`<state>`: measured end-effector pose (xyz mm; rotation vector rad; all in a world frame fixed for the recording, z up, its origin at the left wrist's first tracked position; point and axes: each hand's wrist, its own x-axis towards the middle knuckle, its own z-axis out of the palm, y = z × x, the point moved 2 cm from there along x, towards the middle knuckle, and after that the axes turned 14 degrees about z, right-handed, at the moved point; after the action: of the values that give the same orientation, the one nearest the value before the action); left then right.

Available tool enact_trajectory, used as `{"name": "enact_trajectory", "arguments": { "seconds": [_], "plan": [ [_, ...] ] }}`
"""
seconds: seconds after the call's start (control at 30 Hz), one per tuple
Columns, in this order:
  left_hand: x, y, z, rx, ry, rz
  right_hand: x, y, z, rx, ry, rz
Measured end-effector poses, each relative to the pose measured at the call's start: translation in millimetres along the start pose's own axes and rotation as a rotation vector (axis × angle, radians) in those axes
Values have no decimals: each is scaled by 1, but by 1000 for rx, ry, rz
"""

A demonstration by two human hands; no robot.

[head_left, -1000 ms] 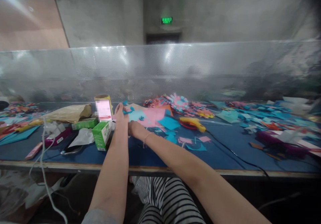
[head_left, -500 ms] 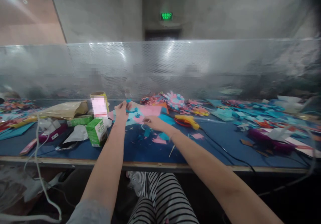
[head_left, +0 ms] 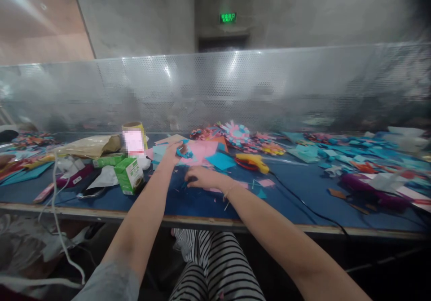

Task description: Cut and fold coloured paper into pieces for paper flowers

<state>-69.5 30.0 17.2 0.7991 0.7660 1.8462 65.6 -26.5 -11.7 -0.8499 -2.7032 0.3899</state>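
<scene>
My left hand (head_left: 174, 152) reaches over the blue table (head_left: 296, 193) and pinches a small teal paper cutout (head_left: 185, 152) above a pink sheet (head_left: 202, 150). Nearer to me, my right hand (head_left: 201, 178) lies palm down on the table top among small paper scraps, its fingers curled over something dark that I cannot make out. A thin bracelet sits on that wrist. A teal sheet (head_left: 220, 161) lies just right of the pink one.
A green carton (head_left: 128, 175), a second green box (head_left: 108, 160), a yellow roll (head_left: 133, 128), a brown paper bag (head_left: 89, 146) and white cables (head_left: 59, 211) crowd the left. A yellow glue gun (head_left: 254, 160) with black cord, paper flowers (head_left: 237, 135) and teal scraps (head_left: 336, 155) lie right. A perforated screen (head_left: 269, 85) backs the table.
My right hand has pulled back toward me and settled on the table near the scraps. My left hand has shifted slightly right, keeping hold of the teal cutout.
</scene>
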Motion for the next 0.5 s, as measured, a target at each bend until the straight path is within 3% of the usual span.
{"name": "enact_trajectory", "arguments": {
  "seconds": [0.23, 0.5],
  "plan": [
    [3, -5, -1, -3, 37, -25, -3, -3, -3, -47, 62, -38],
    [3, -13, -2, 138, -43, -78, -3, -2, -1, -33, 55, -15]
  ]
}}
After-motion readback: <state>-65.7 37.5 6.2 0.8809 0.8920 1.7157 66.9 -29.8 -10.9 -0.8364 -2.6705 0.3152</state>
